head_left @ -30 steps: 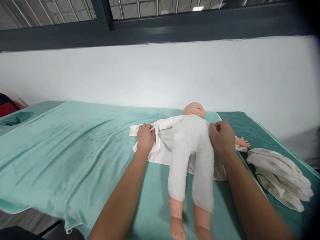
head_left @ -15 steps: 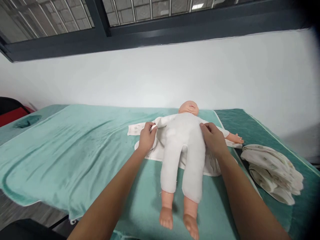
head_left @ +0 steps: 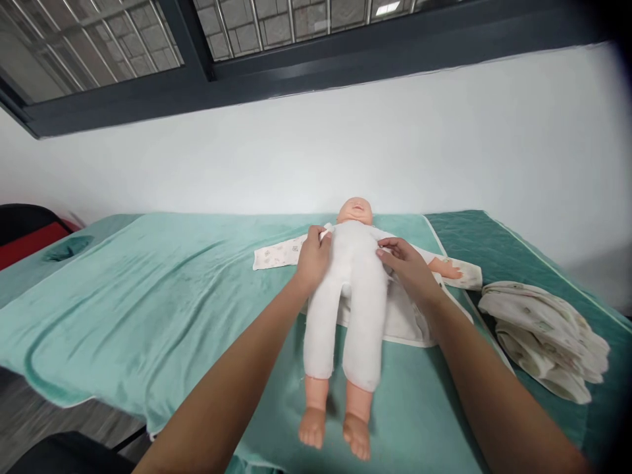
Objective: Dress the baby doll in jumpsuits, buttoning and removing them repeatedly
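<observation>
A baby doll (head_left: 365, 283) with a white cloth body lies on its back, head toward the wall and bare feet toward me. Under it is spread a white printed baby shirt (head_left: 405, 319), one sleeve (head_left: 279, 254) stretching out to the left. The doll's hand (head_left: 446, 267) on the right rests over the other sleeve. My left hand (head_left: 315, 255) is closed in a pinch on white shirt fabric beside the doll's shoulder; the doll's arm there is hidden. Against the doll's right-hand side, my right hand (head_left: 402, 263) touches the torso with thumb and fingers apart.
A folded bundle of printed cloth (head_left: 543, 336) lies at the right on the dark green cover (head_left: 459, 230). A light green sheet (head_left: 148, 296) covers the bed. Behind stands a white wall (head_left: 296, 158) below a barred window. A red and black item (head_left: 29, 230) is far left.
The doll has shifted left over the shirt, and more of the right sleeve shows under its hand. My left hand has moved right, up to the doll's shoulder; the right hand's fingers have loosened.
</observation>
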`<action>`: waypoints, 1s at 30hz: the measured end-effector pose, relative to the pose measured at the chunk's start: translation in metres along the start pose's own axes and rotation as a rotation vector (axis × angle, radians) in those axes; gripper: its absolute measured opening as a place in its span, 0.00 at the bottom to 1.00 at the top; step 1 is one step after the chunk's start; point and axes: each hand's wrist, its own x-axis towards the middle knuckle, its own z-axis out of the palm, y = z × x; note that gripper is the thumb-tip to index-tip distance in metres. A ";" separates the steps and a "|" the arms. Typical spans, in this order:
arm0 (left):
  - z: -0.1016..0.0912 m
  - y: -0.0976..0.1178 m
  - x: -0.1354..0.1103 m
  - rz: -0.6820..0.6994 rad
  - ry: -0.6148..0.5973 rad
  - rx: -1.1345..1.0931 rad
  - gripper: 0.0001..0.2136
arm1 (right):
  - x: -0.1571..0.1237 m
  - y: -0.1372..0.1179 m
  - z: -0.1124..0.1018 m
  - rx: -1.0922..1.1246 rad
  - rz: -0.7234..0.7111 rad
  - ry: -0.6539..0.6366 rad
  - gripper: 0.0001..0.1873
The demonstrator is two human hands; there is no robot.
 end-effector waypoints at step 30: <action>-0.003 0.052 0.006 -0.029 -0.151 0.243 0.07 | -0.015 0.003 0.012 -0.035 0.120 -0.203 0.22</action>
